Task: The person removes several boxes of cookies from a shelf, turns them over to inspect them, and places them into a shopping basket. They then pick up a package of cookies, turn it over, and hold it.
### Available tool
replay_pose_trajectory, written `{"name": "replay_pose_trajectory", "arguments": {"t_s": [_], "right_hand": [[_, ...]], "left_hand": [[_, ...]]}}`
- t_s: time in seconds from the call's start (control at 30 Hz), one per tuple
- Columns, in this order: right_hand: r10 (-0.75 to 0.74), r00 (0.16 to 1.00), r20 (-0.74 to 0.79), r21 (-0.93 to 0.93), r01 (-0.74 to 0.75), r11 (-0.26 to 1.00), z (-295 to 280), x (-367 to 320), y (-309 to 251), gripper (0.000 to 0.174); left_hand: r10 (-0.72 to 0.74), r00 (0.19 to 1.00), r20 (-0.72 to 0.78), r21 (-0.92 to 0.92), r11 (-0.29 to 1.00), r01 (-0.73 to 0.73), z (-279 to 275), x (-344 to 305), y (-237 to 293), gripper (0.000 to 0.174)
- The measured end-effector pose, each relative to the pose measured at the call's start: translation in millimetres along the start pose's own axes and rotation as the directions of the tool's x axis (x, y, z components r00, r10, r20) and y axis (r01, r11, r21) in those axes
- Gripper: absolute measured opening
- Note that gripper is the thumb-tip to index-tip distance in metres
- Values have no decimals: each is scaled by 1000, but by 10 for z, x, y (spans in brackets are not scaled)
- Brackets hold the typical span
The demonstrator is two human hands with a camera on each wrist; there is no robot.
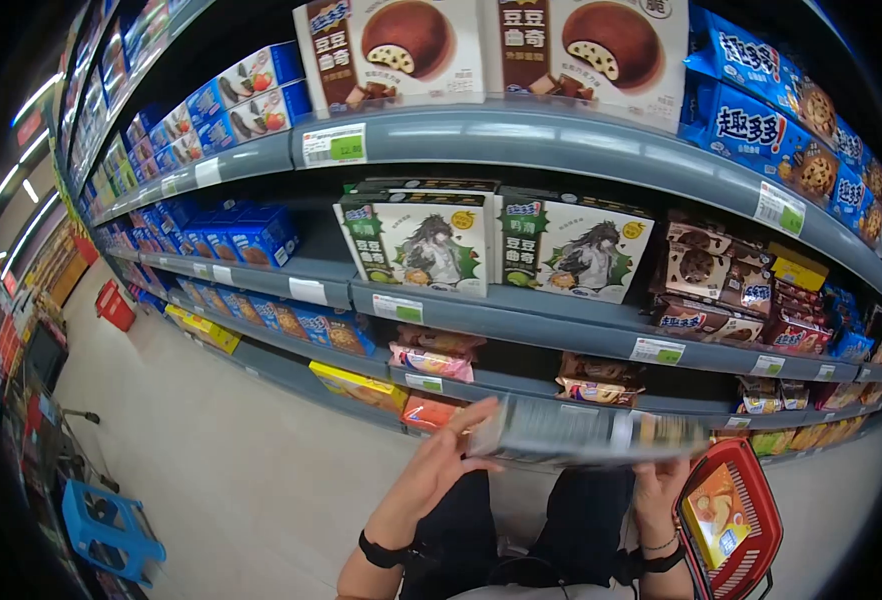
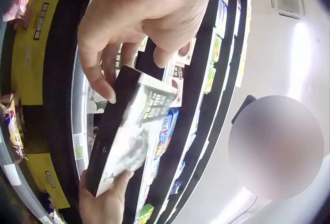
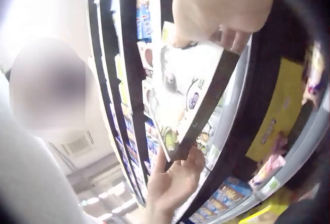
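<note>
A flat white cookie box [image 1: 561,430] with dark edges is held in front of the lower shelves, blurred in the head view. My left hand [image 1: 426,475] is at its left end, with fingers on the upper side and thumb below. At the other end, my right hand [image 1: 658,485] grips from beneath, its fingertips partly hidden by the box. In the right wrist view the box's printed face [image 3: 185,85] shows, with fingers of the right hand [image 3: 221,7] curled over the end. Matching cookie boxes [image 1: 416,245] stand on the middle shelf, just beyond.
A red shopping basket [image 1: 766,490] holding a yellow-orange package [image 1: 716,515] is at the right by my legs. Shelves [image 1: 521,315] of packaged biscuits curve across the front. A blue stool [image 1: 111,530] stands at lower left, with another red basket [image 1: 114,305] farther down the aisle.
</note>
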State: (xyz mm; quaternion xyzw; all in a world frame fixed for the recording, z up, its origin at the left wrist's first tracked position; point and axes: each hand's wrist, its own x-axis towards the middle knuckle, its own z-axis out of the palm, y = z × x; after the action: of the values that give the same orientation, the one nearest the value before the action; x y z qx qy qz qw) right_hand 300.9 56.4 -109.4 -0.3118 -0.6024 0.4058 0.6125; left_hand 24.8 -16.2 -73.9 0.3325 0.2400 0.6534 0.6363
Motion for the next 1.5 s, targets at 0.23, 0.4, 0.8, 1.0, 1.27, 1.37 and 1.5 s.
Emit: {"name": "replay_pose_trajectory", "arguments": {"t_s": [0.23,0.4,0.8,1.0,1.27,1.37,1.5], "right_hand": [[587,808,43,438,-544,716,162,-235,320,31],[714,667,213,455,-714,532,181,-322,423,34],[788,488,374,378,-857,351,286,-403,507,41],[833,414,368,336,-894,297,286,-392,463,38],[879,314,360,385,-908,166,223,-484,629,30],[899,289,330,328,-928,178,311,-412,642,31],[903,284,322,295,-937,190,354,-398,644,33]], "left_hand": [[-56,994,-97,199,977,74,15,-78,-319,53],[-78,997,9,65,995,77,216,-29,-380,56],[-142,989,46,29,990,141,358,-37,-375,48],[-131,990,49,46,991,129,335,-48,-396,39],[154,792,591,-315,948,51,922,86,146,86],[330,634,699,-389,920,-49,1103,96,414,84],[236,779,580,-563,808,174,1030,-84,237,82]]}}
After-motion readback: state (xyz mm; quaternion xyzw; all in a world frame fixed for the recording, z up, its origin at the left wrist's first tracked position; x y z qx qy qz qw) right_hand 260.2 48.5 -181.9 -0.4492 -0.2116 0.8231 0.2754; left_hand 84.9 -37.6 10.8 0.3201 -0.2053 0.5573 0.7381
